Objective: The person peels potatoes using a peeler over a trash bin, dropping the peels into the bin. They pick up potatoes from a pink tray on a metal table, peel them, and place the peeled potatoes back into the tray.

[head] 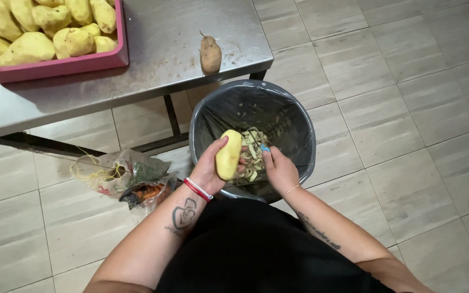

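Note:
My left hand (210, 168) grips a peeled yellow potato (228, 154) and holds it over a bin lined with a grey bag (299, 125). Just to the right of the potato, my right hand (279, 170) is closed around a small peeler with a blue handle (265, 148). Potato peels (252, 146) lie at the bottom of the bin, below both hands.
A steel table (153, 59) stands behind the bin, carrying an unpeeled brown potato (210, 54) near its edge and a pink crate (55, 65) full of peeled potatoes. Crumpled bags and netting (126, 176) lie on the tiled floor to the left.

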